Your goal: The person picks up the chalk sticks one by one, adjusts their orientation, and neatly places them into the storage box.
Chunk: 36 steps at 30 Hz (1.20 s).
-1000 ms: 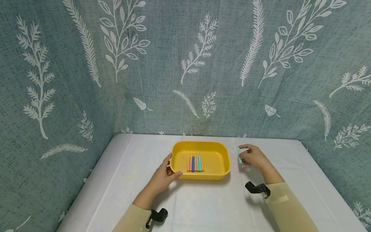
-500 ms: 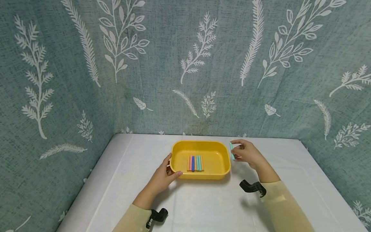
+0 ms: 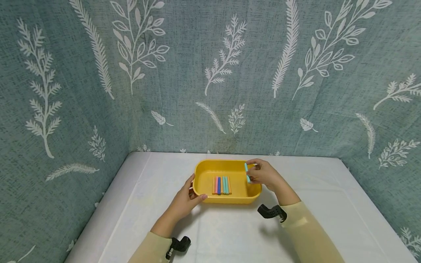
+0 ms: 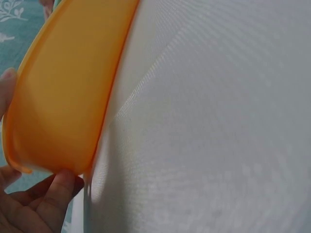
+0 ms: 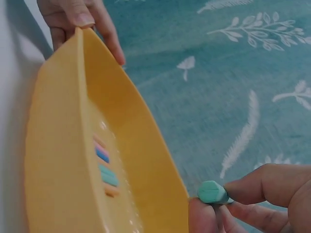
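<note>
A yellow plastic tray (image 3: 227,200) stands on the table, and a row of several chalk sticks (image 3: 219,185) in orange, pink, blue and green lies on its floor. At the tray's left end my left hand (image 3: 184,201) grips the rim, thumb on the front edge and fingers round the outer side. My right hand (image 3: 267,177) pinches a mint-green chalk stick (image 3: 247,173) over the right part of the tray. In the right wrist view, one end of this green chalk (image 5: 212,192) shows between thumb and fingers, close to the tray's rim.
A white cloth (image 3: 227,233) covers the table around the tray. Green-blue fabric walls (image 3: 184,80) with white leaf prints rise behind it and on both sides. Black wrist cameras (image 3: 272,212) sit on both sleeves.
My right hand has carried the green chalk stick leftward from the table at the tray's right to over the tray's right end. My left hand and the tray have stayed in place.
</note>
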Motion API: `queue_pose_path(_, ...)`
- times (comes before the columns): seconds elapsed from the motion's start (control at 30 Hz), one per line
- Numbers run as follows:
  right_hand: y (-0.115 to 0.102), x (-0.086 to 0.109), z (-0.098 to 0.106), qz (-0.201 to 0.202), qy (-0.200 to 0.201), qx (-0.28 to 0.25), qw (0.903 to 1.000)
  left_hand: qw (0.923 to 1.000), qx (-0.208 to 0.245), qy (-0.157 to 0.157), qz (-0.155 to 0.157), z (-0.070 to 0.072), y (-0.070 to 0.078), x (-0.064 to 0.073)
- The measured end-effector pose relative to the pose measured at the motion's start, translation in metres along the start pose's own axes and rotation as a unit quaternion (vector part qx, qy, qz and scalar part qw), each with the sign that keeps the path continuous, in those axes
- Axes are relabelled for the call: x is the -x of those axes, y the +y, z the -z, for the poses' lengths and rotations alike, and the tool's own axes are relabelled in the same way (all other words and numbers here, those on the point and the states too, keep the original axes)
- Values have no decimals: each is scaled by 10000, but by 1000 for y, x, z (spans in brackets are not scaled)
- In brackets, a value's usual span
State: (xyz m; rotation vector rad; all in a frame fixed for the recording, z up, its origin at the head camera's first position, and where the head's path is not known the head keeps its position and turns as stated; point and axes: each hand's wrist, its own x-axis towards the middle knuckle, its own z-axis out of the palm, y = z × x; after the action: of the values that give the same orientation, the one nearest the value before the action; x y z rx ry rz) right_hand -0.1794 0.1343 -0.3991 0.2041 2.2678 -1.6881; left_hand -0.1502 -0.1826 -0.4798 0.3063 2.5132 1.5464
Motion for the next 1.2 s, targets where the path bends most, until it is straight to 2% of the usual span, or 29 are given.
queue_pose_path(0.33,6,-12,-23,95,-204,6,9997,10000,44,-9,-29,0,0,0)
queue_pose_path(0.8,13,-22,-46,-252,-44,92,9996,10000,12,-1,-39,0,0,0)
queue_pose_path(1.0,19,-27,-56,-364,30,416,9985,10000,11,-16,-46,0,0,1)
queue_pose_path(1.2,26,-33,-59,-249,165,930,9952,10000,6,-19,-30,0,0,1)
